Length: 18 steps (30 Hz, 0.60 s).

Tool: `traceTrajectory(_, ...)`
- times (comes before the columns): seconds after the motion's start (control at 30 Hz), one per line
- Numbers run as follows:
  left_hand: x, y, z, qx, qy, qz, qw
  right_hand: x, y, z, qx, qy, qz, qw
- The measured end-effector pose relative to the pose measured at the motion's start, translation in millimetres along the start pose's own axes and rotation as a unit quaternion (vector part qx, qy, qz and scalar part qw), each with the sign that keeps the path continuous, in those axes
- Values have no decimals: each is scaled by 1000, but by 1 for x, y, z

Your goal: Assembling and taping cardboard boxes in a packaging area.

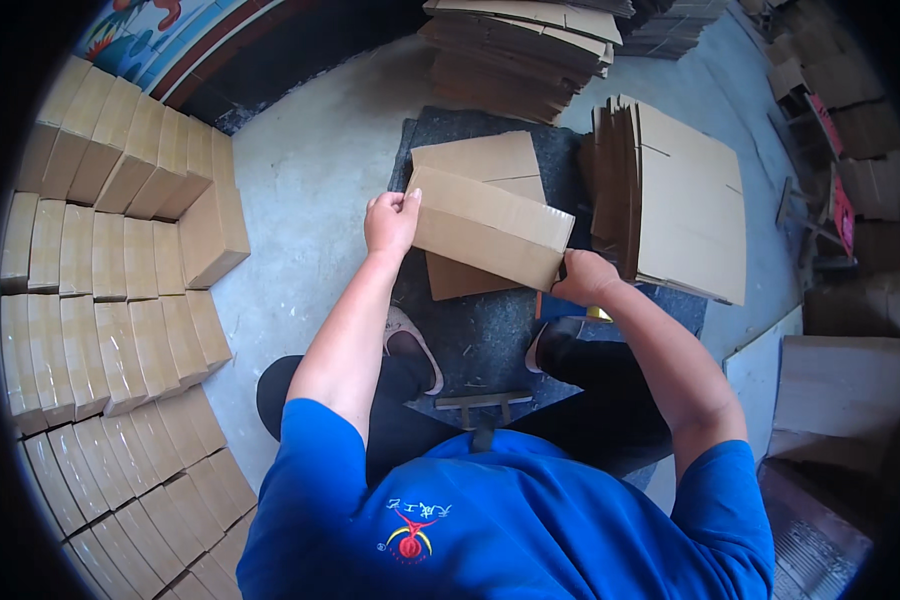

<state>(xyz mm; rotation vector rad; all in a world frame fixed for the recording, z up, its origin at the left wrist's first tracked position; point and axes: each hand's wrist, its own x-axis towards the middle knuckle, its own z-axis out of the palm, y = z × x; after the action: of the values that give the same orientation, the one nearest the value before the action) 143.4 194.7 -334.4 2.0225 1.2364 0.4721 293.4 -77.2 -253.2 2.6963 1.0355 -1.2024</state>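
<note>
Cardboard box (490, 228) between both hands (391, 222)

Packing workshop or small warehouse: bare concrete floor (310, 170), rows of finished cardboard boxes (110, 300) stacked along the left, bundles of flat box blanks (670, 200) and piled sheets (520, 50) around a dark floor mat (490, 330)

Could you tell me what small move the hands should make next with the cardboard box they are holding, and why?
Probably fold the open flap down. The left hand and right hand grip opposite ends of the half-formed cardboard box, whose flap lies open behind it over the dark mat. Finished boxes are stacked on the left, so closing seems to come first.
</note>
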Motion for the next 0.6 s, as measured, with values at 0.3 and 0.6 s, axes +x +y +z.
traceTrajectory(0.3,-55,-10,13,-202,45,-214,955,-2,27,-34,-156,13,-16,988)
traceTrajectory(0.6,-98,42,-2,-78,125,103,984,-103,41,-105,254,159,-201,933)
